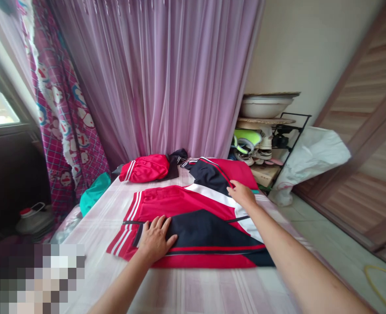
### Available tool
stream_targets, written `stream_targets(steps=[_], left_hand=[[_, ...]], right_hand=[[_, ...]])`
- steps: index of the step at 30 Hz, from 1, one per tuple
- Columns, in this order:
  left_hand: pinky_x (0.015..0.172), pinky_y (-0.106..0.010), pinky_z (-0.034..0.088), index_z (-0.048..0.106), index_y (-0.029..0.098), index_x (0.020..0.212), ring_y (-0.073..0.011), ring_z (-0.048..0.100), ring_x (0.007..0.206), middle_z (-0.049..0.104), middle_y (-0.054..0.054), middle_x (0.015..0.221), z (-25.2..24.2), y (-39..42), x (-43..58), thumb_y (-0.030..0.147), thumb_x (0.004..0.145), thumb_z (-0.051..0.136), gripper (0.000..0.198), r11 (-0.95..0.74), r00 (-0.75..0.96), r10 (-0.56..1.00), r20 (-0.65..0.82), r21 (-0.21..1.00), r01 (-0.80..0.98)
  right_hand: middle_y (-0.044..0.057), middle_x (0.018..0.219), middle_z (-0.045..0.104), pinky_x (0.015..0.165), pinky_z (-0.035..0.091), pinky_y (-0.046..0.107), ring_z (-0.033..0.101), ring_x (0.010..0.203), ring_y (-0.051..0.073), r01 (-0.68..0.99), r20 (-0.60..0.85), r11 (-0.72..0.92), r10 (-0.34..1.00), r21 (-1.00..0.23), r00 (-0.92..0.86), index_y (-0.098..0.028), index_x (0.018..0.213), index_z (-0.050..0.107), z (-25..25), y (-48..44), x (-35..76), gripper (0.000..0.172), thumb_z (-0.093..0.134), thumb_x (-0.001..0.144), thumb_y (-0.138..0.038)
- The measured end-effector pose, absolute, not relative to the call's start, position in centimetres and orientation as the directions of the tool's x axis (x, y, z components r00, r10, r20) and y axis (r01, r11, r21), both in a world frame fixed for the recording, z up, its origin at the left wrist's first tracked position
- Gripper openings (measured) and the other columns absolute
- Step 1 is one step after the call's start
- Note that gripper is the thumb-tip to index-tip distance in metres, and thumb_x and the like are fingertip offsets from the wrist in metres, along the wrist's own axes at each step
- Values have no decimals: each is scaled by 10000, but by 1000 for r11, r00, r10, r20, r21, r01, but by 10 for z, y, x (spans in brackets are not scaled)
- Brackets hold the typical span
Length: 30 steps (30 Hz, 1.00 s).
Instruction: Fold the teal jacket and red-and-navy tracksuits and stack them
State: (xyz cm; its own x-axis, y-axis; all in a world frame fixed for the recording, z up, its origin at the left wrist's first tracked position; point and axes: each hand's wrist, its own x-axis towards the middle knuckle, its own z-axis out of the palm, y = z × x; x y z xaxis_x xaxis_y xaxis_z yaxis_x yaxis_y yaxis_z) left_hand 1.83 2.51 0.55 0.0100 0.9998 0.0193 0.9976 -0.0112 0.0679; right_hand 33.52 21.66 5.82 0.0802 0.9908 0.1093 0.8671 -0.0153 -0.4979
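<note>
A red, navy and white track jacket (170,198) lies spread on the bed, its striped hem toward the left. One navy sleeve (199,226) is folded across the near side of the body. My left hand (156,237) rests flat on this sleeve near the hem, fingers spread. On the far side, my right hand (242,193) pinches the edge of the other navy sleeve (209,174), which has red and white piping. That sleeve's striped cuff points to the back left. The right fingertips are partly hidden by the hand.
A bundled red garment (149,168) and dark clothing lie at the bed's far left. Purple curtains (173,78) hang behind. A rack (291,148) with shoes and a basin (267,107) stands right of the bed, beside a white plastic bag (320,150). A teal cloth (94,194) lies left.
</note>
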Motion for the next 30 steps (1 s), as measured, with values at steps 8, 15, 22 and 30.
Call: stream_targets(steps=[8, 15, 22, 30], left_hand=[[1161, -564, 242, 450, 246, 1490, -328, 380, 1431, 444, -113, 1550, 1, 27, 17, 585, 924, 439, 660, -4, 3, 1000, 8, 88, 996], [1153, -578, 251, 460, 235, 1486, -337, 393, 1418, 458, -125, 1538, -9, 27, 12, 586, 923, 433, 664, -32, 27, 998, 48, 89, 995], [1153, -581, 245, 456, 245, 1487, -341, 394, 1418, 456, -114, 1541, -8, 26, 13, 585, 920, 442, 661, -32, 29, 999, 40, 87, 996], [1167, -597, 224, 444, 236, 1494, -339, 361, 1440, 426, -111, 1561, -1, 26, 16, 581, 921, 446, 669, -14, 14, 1000, -4, 106, 994]], right_hand=[[56, 690, 754, 474, 484, 212, 671, 519, 156, 532, -125, -221, 969, -817, 211, -129, 1236, 594, 45, 305, 313, 451, 709, 830, -290], [106, 948, 772, 545, 538, 191, 725, 683, 134, 348, 16, -108, 942, -931, 334, -167, 1212, 516, 27, 329, 313, 284, 509, 952, -281], [80, 1008, 771, 839, 553, 351, 729, 848, 205, 589, 379, 181, 896, -788, 231, -173, 1375, 481, 17, 294, 304, 478, 453, 902, -233], [87, 1440, 571, 1124, 377, 429, 499, 1340, 240, 690, 271, 702, 709, -179, -651, -248, 1293, 643, -21, 247, 251, 400, 476, 938, -324]])
